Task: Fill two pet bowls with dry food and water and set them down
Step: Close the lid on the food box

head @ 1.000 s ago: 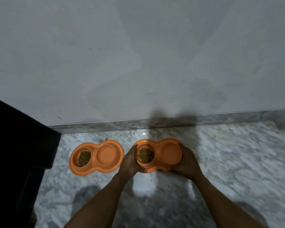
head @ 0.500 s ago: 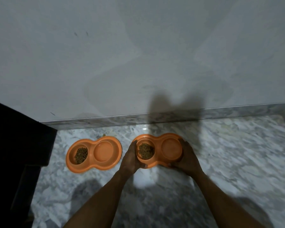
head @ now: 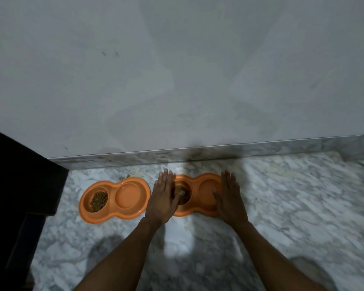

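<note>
The left hand (head: pixel 163 199) and right hand (head: pixel 229 199) flank an orange double bowl (head: pixel 195 210), fingers straight, together. Its twin (head: pixel 112 186) sits alongside, by the floor's (head: pixel 292 196) far edge.

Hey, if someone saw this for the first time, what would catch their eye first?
Two orange double bowls glow against the grey marble floor by the wall. The left bowl sits alone with kibble in its left cup; the left hand and right hand are held flat, fingers straight, at either end of the right bowl. Dark furniture fills the left edge.
</note>
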